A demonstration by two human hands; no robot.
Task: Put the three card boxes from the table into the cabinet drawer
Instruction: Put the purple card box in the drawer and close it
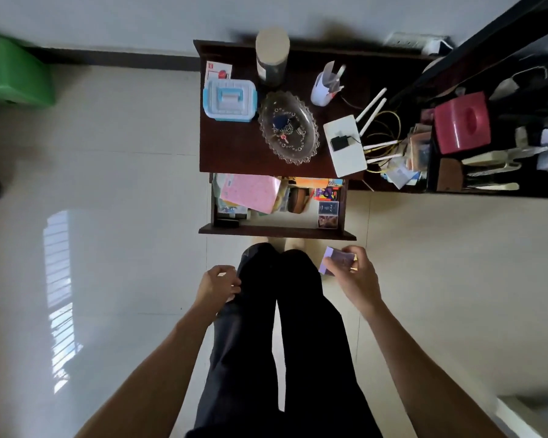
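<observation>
Now my right hand (356, 273) grips the purple card box (336, 261), the open drawer (277, 230) just ahead and slightly left, my left hand (217, 284) loosely curled, empty.

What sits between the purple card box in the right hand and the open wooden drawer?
Head view: nothing. The purple card box in the right hand is just short of the open wooden drawer; only pale floor tile shows between them.

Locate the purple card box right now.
Head view, lower right of centre: the purple card box is held in the right hand, in front of the open drawer, outside its right front corner, not yet inside.
</observation>
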